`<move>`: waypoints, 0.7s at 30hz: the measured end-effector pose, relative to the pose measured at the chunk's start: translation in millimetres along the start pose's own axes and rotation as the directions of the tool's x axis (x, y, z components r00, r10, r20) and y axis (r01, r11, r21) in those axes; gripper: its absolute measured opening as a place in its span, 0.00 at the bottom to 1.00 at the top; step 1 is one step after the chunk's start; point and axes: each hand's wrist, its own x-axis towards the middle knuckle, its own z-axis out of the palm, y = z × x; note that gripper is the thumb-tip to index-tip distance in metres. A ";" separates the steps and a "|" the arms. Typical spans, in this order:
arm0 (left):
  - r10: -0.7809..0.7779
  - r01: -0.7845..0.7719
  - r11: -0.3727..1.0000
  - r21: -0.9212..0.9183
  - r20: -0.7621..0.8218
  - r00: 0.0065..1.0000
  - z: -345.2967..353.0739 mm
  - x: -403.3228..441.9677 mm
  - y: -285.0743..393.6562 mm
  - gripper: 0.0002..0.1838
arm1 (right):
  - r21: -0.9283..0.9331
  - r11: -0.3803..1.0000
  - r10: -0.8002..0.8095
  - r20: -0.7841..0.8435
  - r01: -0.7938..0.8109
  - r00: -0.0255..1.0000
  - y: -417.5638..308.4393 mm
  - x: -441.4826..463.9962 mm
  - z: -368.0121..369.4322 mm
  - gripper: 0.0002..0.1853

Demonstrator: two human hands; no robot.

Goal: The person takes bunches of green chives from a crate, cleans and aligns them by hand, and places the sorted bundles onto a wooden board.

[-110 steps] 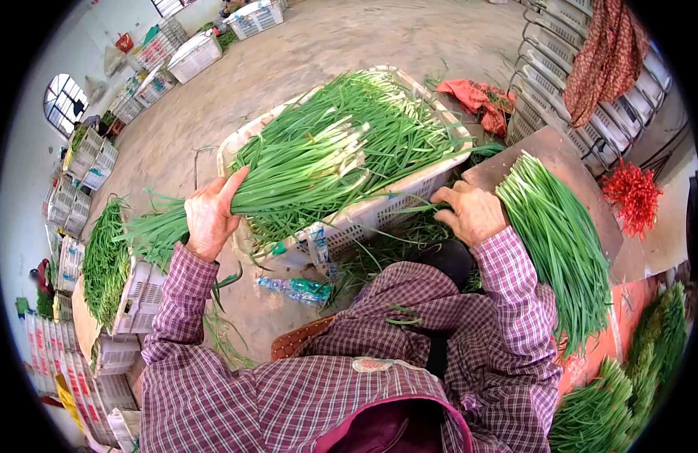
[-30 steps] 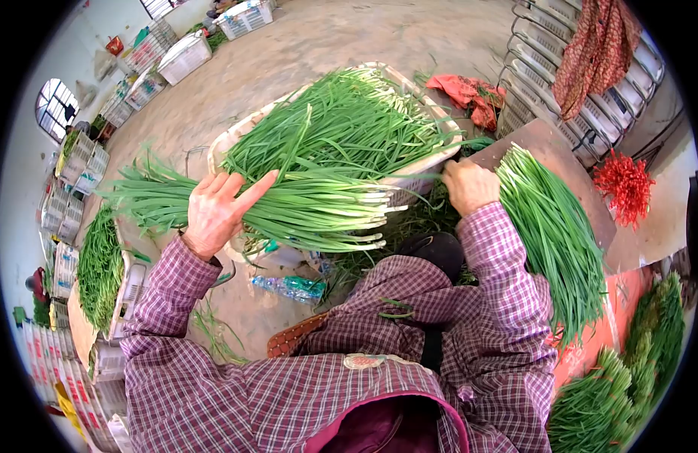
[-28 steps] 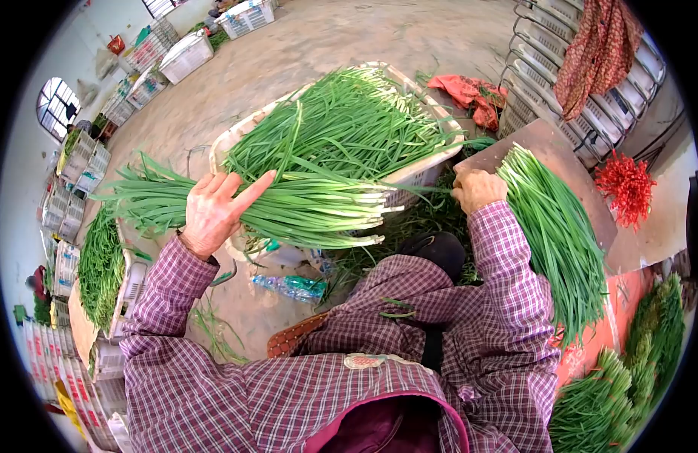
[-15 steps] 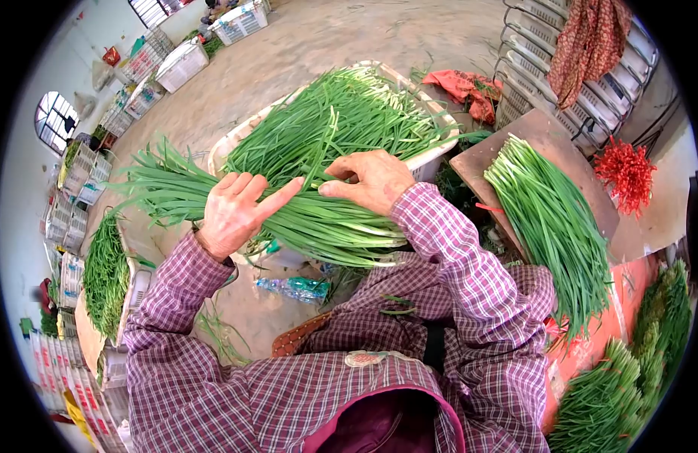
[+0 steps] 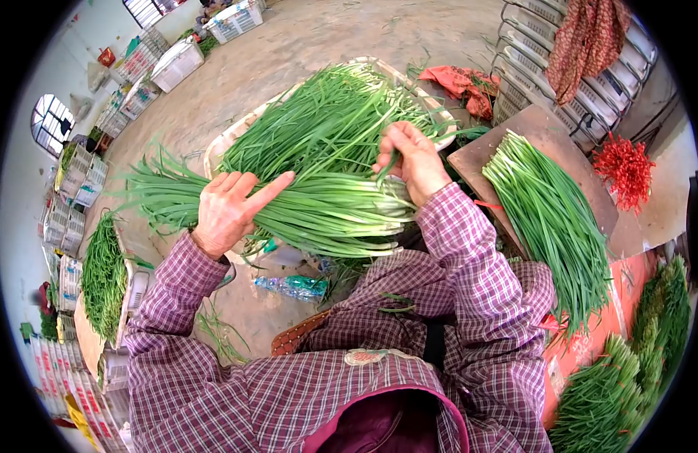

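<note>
My left hand (image 5: pixel 227 211) is closed around a thick bunch of garlic chives (image 5: pixel 330 215), its index finger stretched out along the top. The bunch lies sideways above my lap, leafy tips to the left and pale stem ends to the right. By those pale ends, my right hand (image 5: pixel 415 162) is closed in a pinch on a thin green chive leaf (image 5: pixel 446 137) that sticks out past its fingers. Just beyond both hands, a heap of loose chives (image 5: pixel 311 113) fills a white plastic crate (image 5: pixel 212 157).
On the right, a laid-out chive bunch (image 5: pixel 549 226) rests on a brown board (image 5: pixel 470 164), near red ties (image 5: pixel 623 174). More bunches (image 5: pixel 602 400) stand lower right. Stacked crates (image 5: pixel 538 57) rise behind. A plastic bottle (image 5: pixel 292 287) lies on the floor below my hands.
My right hand has moved right, from the middle of the bunch to its stem ends, and now pinches a leaf. My left hand keeps its hold, barely shifted.
</note>
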 end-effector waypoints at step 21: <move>-0.239 0.612 -0.554 -0.564 0.812 0.532 13.9 -62.5 -47.9 0.28 | -0.992 -0.124 0.155 -0.020 -0.001 0.988 -24.0 -37.9 -75.8 0.34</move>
